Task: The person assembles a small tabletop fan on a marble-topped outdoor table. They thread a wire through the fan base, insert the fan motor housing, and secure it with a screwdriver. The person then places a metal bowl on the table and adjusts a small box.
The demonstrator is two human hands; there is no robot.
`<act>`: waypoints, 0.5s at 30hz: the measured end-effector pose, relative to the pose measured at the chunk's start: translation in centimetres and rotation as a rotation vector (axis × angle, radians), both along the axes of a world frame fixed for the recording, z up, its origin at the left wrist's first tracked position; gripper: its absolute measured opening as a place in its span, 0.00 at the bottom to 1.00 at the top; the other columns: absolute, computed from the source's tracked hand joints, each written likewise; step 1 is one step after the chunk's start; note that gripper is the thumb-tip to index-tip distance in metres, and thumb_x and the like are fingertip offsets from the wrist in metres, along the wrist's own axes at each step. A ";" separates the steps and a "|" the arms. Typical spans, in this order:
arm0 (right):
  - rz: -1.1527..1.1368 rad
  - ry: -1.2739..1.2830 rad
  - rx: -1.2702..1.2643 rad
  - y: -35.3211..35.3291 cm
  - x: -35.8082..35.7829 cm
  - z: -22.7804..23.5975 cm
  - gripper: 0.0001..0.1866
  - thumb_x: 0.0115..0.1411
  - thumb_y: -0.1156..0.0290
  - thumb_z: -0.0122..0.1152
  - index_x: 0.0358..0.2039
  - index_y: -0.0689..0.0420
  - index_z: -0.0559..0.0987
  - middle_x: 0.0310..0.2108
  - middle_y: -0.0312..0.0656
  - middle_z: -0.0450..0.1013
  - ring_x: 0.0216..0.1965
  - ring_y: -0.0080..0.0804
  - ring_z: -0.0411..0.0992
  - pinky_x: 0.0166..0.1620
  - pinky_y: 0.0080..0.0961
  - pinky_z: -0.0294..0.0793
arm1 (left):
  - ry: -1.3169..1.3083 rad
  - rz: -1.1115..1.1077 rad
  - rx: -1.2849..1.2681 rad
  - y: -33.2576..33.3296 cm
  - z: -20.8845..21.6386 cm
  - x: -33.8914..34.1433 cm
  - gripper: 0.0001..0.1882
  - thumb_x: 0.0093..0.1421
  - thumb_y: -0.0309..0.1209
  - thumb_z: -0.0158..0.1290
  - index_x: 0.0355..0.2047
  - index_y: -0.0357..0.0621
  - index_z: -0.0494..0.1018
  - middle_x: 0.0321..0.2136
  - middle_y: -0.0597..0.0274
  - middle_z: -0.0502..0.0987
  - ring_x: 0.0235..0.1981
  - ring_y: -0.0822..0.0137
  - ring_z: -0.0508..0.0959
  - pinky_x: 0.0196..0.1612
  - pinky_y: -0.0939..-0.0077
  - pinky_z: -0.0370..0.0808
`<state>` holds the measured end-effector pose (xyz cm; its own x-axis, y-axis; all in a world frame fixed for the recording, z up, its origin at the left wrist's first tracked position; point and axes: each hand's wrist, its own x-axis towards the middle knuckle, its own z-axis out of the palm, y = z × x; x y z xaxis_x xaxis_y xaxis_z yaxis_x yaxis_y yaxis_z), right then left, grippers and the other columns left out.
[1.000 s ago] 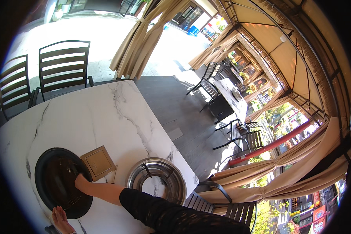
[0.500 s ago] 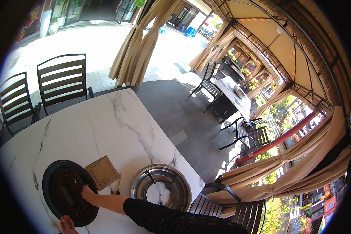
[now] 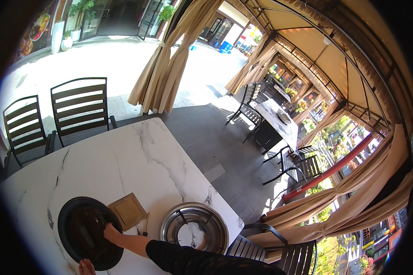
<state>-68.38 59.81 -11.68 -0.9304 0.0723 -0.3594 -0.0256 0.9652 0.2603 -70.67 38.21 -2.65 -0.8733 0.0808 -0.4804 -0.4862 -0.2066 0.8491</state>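
Note:
My right hand reaches into a round black pan-like basin on the marble-patterned table. Its fingers are bunched and point down at the dark, glossy bottom; what they grip, if anything, is hidden. At the basin's near rim, my left hand shows only its fingers, stretched out and holding nothing. Beside the basin lies a square gold-brown plate. A thin piece with a dark end lies just right of it. Further right sits a steel burner ring with pot supports.
Two slatted chairs stand at the table's far left side. Another slatted chair is close by the right corner. Beyond the grey floor are a second table with chairs and tied beige curtains.
The view has tilted slightly, so the table and chairs sit lower in the picture. My right hand stays in the basin and my left hand stays at its near rim.

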 end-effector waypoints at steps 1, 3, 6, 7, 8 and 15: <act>0.000 -0.006 -0.015 0.3 -0.1 -0.1 0.11 0.51 0.69 0.51 0.30 0.52 0.82 0.30 0.38 0.77 0.35 0.40 0.73 0.36 0.36 0.66 | -0.001 -0.010 0.002 0.1 0.2 -0.1 0.18 0.59 0.27 0.50 0.45 0.25 0.65 0.38 0.45 0.74 0.40 0.59 0.76 0.44 0.72 0.75; 0.016 0.020 0.002 0.3 0.0 -0.2 0.11 0.51 0.69 0.51 0.30 0.51 0.82 0.30 0.38 0.76 0.35 0.38 0.73 0.36 0.35 0.66 | 0.006 -0.030 0.000 0.2 0.3 -0.5 0.18 0.59 0.28 0.50 0.45 0.26 0.65 0.38 0.46 0.74 0.40 0.59 0.76 0.44 0.72 0.75; 0.010 0.006 -0.024 0.1 0.0 -0.3 0.10 0.51 0.69 0.51 0.30 0.51 0.82 0.30 0.37 0.76 0.36 0.37 0.72 0.35 0.35 0.66 | -0.003 -0.014 -0.006 0.5 0.1 -1.1 0.18 0.60 0.29 0.50 0.45 0.27 0.65 0.39 0.46 0.74 0.41 0.59 0.76 0.44 0.72 0.75; -0.001 0.002 -0.053 0.1 0.0 -0.4 0.10 0.52 0.69 0.51 0.30 0.51 0.82 0.30 0.37 0.76 0.37 0.37 0.72 0.35 0.35 0.66 | 0.011 -0.042 -0.060 0.5 0.1 -1.3 0.18 0.59 0.29 0.50 0.45 0.28 0.66 0.39 0.45 0.74 0.41 0.58 0.75 0.44 0.71 0.75; -0.012 -0.005 -0.084 0.1 -0.1 -0.5 0.10 0.52 0.69 0.51 0.30 0.51 0.82 0.30 0.36 0.76 0.37 0.37 0.72 0.35 0.35 0.66 | 0.012 -0.039 -0.068 0.6 0.0 -1.5 0.18 0.59 0.29 0.50 0.45 0.28 0.66 0.39 0.45 0.74 0.42 0.58 0.75 0.45 0.71 0.75; -0.035 -0.004 -0.113 0.4 -0.9 -0.9 0.11 0.53 0.69 0.50 0.32 0.52 0.81 0.32 0.37 0.76 0.38 0.39 0.72 0.35 0.39 0.66 | -0.008 -0.029 -0.031 1.6 -0.3 -2.3 0.18 0.59 0.29 0.50 0.46 0.28 0.66 0.40 0.45 0.74 0.42 0.57 0.75 0.45 0.70 0.74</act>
